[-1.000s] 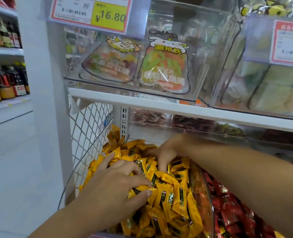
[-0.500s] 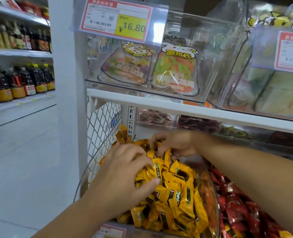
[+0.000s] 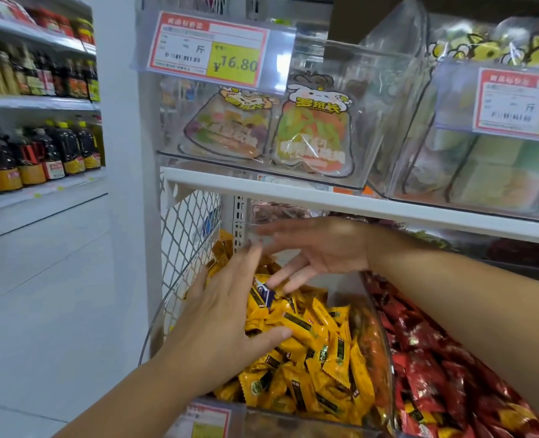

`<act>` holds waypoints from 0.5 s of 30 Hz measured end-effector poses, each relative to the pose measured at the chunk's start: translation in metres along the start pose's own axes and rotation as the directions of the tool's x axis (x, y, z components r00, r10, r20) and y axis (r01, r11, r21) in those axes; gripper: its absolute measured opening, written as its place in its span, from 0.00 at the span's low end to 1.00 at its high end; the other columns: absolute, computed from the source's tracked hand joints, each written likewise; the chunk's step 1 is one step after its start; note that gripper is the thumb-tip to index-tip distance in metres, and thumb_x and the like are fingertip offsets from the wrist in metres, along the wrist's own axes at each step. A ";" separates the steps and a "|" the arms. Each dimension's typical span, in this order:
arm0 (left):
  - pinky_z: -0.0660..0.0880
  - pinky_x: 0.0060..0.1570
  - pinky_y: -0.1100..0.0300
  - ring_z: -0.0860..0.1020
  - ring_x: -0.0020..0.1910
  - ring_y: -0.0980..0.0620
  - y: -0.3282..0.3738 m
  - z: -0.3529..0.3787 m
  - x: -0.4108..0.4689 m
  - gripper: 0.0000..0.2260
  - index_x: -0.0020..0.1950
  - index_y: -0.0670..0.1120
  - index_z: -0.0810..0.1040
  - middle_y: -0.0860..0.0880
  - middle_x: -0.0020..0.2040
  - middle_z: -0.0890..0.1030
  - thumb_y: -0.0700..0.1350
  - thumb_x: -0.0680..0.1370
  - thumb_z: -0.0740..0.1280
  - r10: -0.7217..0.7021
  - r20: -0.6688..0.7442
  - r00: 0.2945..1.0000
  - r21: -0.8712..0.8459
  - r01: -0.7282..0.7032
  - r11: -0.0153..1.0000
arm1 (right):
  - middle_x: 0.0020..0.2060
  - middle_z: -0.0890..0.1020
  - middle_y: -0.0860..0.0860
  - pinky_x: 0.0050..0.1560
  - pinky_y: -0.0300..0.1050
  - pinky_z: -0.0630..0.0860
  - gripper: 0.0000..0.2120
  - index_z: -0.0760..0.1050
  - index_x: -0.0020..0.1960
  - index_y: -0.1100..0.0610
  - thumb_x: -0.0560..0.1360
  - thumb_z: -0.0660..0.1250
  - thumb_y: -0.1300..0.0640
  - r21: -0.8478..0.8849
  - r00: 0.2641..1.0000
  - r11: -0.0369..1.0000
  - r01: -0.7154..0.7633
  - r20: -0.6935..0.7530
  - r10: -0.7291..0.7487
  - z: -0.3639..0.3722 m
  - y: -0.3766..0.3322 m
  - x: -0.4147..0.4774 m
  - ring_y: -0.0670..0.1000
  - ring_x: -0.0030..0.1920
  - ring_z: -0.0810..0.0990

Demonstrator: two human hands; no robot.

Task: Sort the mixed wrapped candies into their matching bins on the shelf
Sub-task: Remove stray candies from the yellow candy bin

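A clear bin on the lower shelf is heaped with yellow wrapped candies. Among them, near the top, lies one blue-and-white wrapped candy. My left hand lies flat on the left side of the heap, fingers spread and straight. My right hand hovers over the back of the heap, fingers stretched out, fingertips just above the blue candy. Neither hand holds anything. The bin to the right holds red wrapped candies.
A white shelf board runs close above my hands. On it stand clear bins with gummy bags and pale green packs. A wire mesh panel closes the shelf's left side. Bottles line shelves at far left.
Both hands were digging into the yellow candies with curled fingers; now both have opened and lifted slightly. A blue-and-white candy has come into sight. The view has shifted left and down.
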State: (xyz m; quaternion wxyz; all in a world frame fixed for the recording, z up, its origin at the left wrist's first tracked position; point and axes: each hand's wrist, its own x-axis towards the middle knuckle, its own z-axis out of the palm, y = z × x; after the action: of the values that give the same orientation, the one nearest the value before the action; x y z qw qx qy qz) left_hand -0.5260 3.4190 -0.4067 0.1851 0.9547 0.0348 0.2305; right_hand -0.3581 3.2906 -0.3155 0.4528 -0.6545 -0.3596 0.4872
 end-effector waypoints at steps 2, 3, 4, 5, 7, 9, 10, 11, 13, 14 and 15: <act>0.43 0.76 0.47 0.44 0.74 0.64 -0.005 0.004 0.002 0.40 0.74 0.67 0.35 0.65 0.77 0.46 0.76 0.69 0.51 0.028 0.063 0.998 0.069 -0.032 0.997 | 0.57 0.81 0.58 0.57 0.56 0.79 0.13 0.74 0.63 0.56 0.80 0.62 0.59 -0.026 0.994 1.000 -0.001 -0.110 -0.002 -0.005 0.002 0.000 0.60 0.52 0.82; 0.43 0.76 0.48 0.45 0.75 0.63 -0.007 0.006 0.003 0.38 0.75 0.67 0.39 0.66 0.77 0.49 0.76 0.68 0.46 0.024 0.087 0.996 0.099 -0.032 0.995 | 0.52 0.82 0.57 0.55 0.52 0.79 0.10 0.75 0.60 0.58 0.79 0.63 0.61 -0.126 0.986 0.992 -0.009 -0.164 -0.012 -0.004 0.004 -0.001 0.56 0.49 0.83; 0.44 0.76 0.48 0.46 0.75 0.63 -0.009 0.006 0.004 0.38 0.76 0.67 0.43 0.66 0.76 0.51 0.75 0.67 0.43 0.010 0.101 0.995 0.114 -0.022 0.993 | 0.49 0.83 0.55 0.52 0.48 0.80 0.09 0.76 0.58 0.57 0.78 0.65 0.62 -0.278 0.978 0.960 -0.032 -0.207 -0.028 -0.002 0.006 -0.001 0.52 0.47 0.83; 0.45 0.76 0.49 0.47 0.74 0.63 -0.010 0.007 0.005 0.38 0.76 0.66 0.47 0.67 0.75 0.53 0.75 0.66 0.42 -0.006 0.108 0.994 0.125 -0.008 0.992 | 0.48 0.83 0.53 0.51 0.44 0.79 0.09 0.77 0.57 0.56 0.77 0.67 0.61 -0.436 0.974 0.898 -0.061 -0.222 -0.041 0.003 0.007 -0.001 0.48 0.46 0.82; 0.47 0.76 0.50 0.50 0.74 0.63 -0.012 0.007 0.006 0.38 0.75 0.65 0.53 0.66 0.74 0.57 0.75 0.66 0.43 -0.022 0.105 0.994 0.127 0.008 0.992 | 0.52 0.81 0.49 0.50 0.40 0.76 0.15 0.76 0.60 0.52 0.75 0.70 0.59 -0.653 0.979 0.749 -0.107 -0.202 -0.036 0.017 0.010 0.000 0.43 0.46 0.79; 0.46 0.76 0.52 0.52 0.74 0.63 -0.011 0.006 0.006 0.35 0.75 0.64 0.56 0.65 0.74 0.60 0.75 0.70 0.50 -0.036 0.109 0.993 0.108 0.024 0.994 | 0.57 0.78 0.46 0.46 0.29 0.70 0.21 0.74 0.65 0.51 0.74 0.72 0.57 -0.769 0.981 0.630 -0.108 -0.184 -0.056 0.030 0.013 0.003 0.37 0.43 0.74; 0.45 0.76 0.53 0.52 0.75 0.62 -0.010 0.006 0.006 0.33 0.75 0.64 0.57 0.64 0.75 0.60 0.73 0.72 0.54 -0.044 0.107 0.993 0.099 0.033 0.995 | 0.57 0.77 0.44 0.42 0.22 0.67 0.22 0.73 0.67 0.50 0.73 0.72 0.57 -0.795 0.979 0.598 -0.104 -0.187 -0.079 0.034 0.015 0.004 0.35 0.42 0.73; 0.43 0.76 0.54 0.52 0.75 0.62 -0.010 0.005 0.006 0.32 0.76 0.63 0.57 0.63 0.75 0.61 0.70 0.74 0.57 -0.050 0.104 0.993 0.091 0.040 0.995 | 0.54 0.76 0.41 0.39 0.21 0.65 0.22 0.74 0.67 0.50 0.73 0.72 0.57 -0.795 0.975 0.597 -0.105 -0.201 -0.096 0.036 0.017 0.004 0.34 0.41 0.72; 0.42 0.75 0.56 0.52 0.76 0.62 -0.009 0.005 0.004 0.32 0.76 0.62 0.57 0.62 0.76 0.60 0.70 0.75 0.58 -0.051 0.106 0.993 0.097 0.041 0.994 | 0.42 0.76 0.32 0.35 0.22 0.65 0.19 0.76 0.63 0.50 0.73 0.72 0.58 -0.752 0.960 0.649 -0.113 -0.251 -0.124 0.038 0.023 0.002 0.31 0.37 0.72; 0.41 0.74 0.56 0.52 0.75 0.62 -0.008 0.004 0.004 0.33 0.76 0.62 0.57 0.62 0.76 0.59 0.72 0.73 0.55 -0.051 0.108 0.993 0.108 0.039 0.993 | 0.35 0.76 0.31 0.33 0.23 0.65 0.17 0.77 0.61 0.50 0.73 0.72 0.59 -0.729 0.947 0.675 -0.111 -0.283 -0.150 0.036 0.026 -0.001 0.30 0.33 0.72; 0.41 0.74 0.57 0.52 0.75 0.62 -0.008 0.004 0.003 0.35 0.76 0.63 0.58 0.62 0.76 0.59 0.74 0.70 0.51 -0.052 0.107 0.993 0.114 0.040 0.993 | 0.32 0.75 0.33 0.30 0.24 0.65 0.15 0.79 0.59 0.50 0.74 0.72 0.60 -0.717 0.930 0.688 -0.114 -0.321 -0.180 0.034 0.030 -0.004 0.30 0.30 0.72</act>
State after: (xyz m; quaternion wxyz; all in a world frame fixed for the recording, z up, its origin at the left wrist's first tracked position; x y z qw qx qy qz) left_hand -0.5214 3.4257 -0.4115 0.1383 0.9737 0.0596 0.1710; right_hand -0.3913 3.2852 -0.3459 0.2250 -0.8515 -0.4435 0.1662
